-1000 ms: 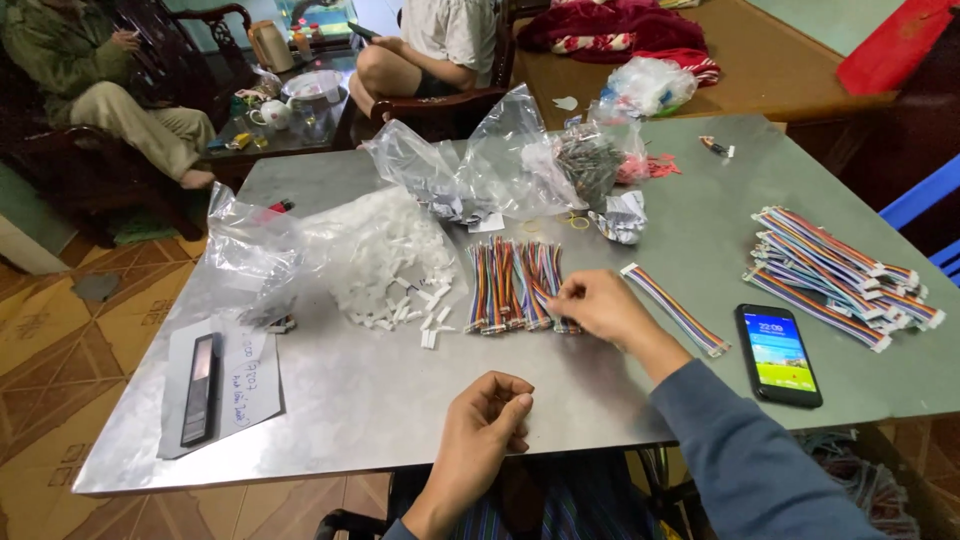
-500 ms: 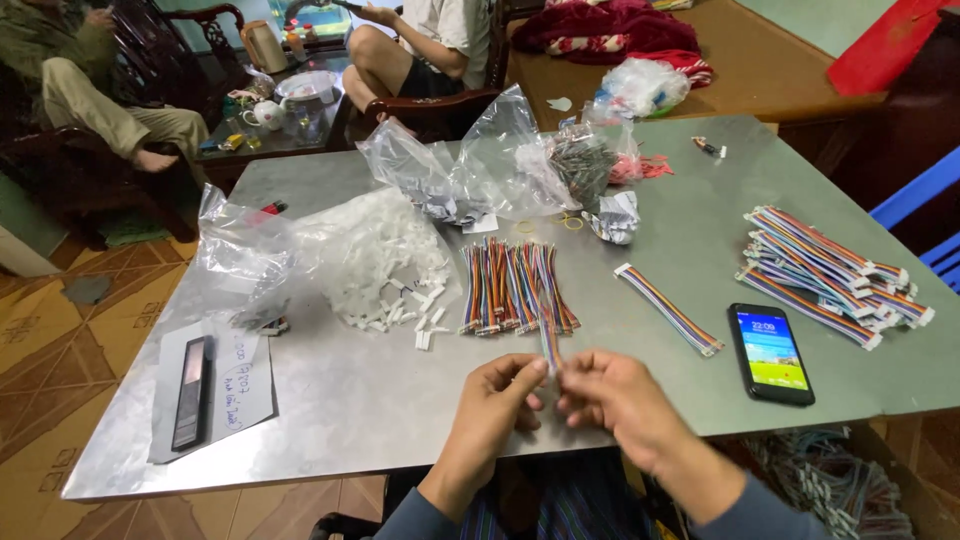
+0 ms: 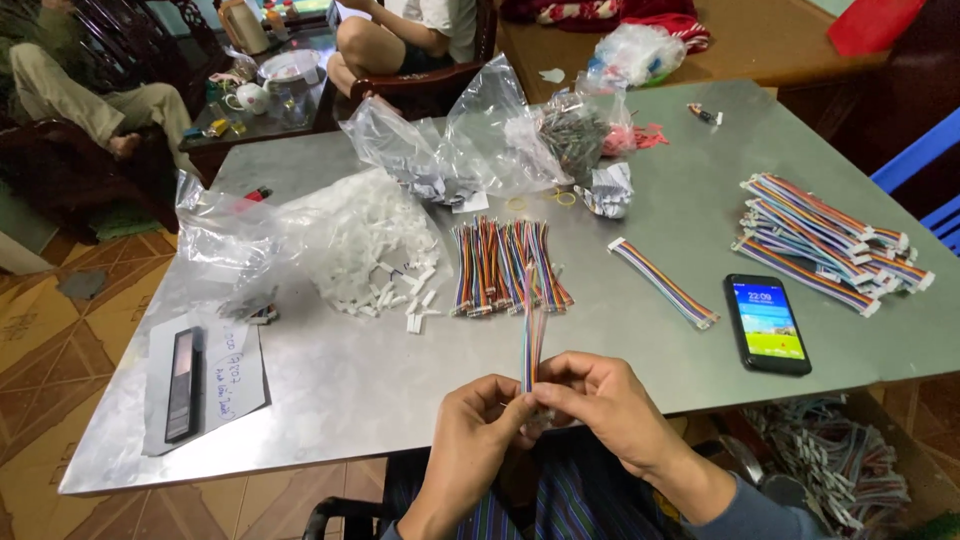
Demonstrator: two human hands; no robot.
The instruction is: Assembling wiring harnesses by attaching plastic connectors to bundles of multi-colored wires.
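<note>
Both my hands meet at the table's near edge, pinching the lower end of one rainbow ribbon cable (image 3: 531,335) that stands upright between them. My left hand (image 3: 470,428) grips it from the left, my right hand (image 3: 598,402) from the right. Just beyond lies a row of loose rainbow cables (image 3: 505,265). To its left, a heap of small white plastic connectors (image 3: 372,250) spills from a clear bag. A single finished cable with white ends (image 3: 663,282) lies to the right, and a stack of finished cables (image 3: 825,240) sits at the far right.
A black smartphone (image 3: 767,323) with its screen lit lies at the right. A black bar on a paper sheet (image 3: 184,384) rests near left. Clear bags (image 3: 470,140) crowd the grey metal table (image 3: 350,380) at the back. Two people sit beyond it; a blue chair (image 3: 925,175) stands right.
My right hand lifted one cable from the row and drew it back to the near edge. My left hand closed on it too, and both now hold it upright.
</note>
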